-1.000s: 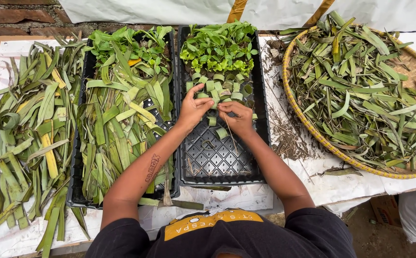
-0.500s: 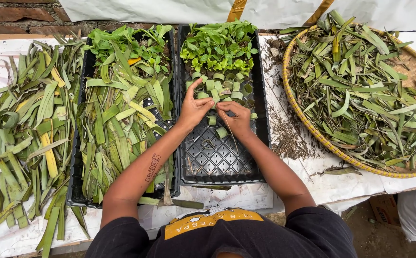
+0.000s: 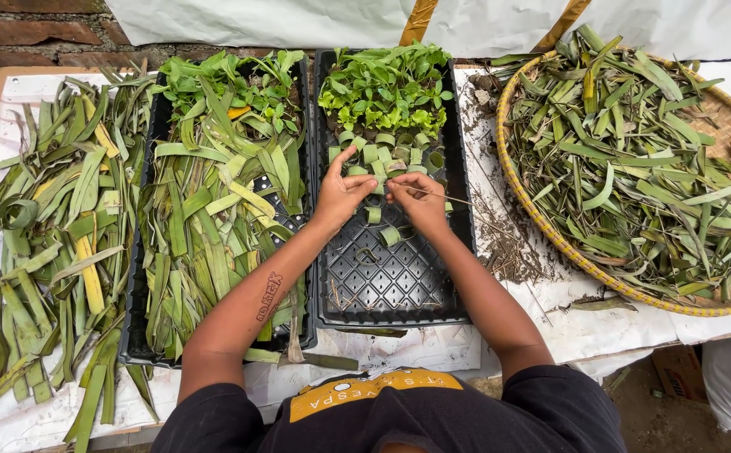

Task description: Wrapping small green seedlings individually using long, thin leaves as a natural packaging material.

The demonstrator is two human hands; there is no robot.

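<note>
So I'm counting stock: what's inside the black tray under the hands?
The black tray holds green seedlings at its far end, then rolled leaf cups; its near half is bare grid. The left hand and right hand cover some cups.

two black trays (image 3: 457, 252) sit side by side at the middle of the table (image 3: 600, 327). in the right tray, seedlings (image 3: 386, 84) fill the far end, leaf rings (image 3: 382, 155) lie just before them, and the near end is bare. both hands, left hand (image 3: 342, 195) and right hand (image 3: 420, 200), meet over the rings. the left tray (image 3: 135, 335) holds leaf strips (image 3: 214, 210). loose leaves (image 3: 46, 243) lie left of it; a woven basket (image 3: 550, 235) of leaves stands at right.
</note>
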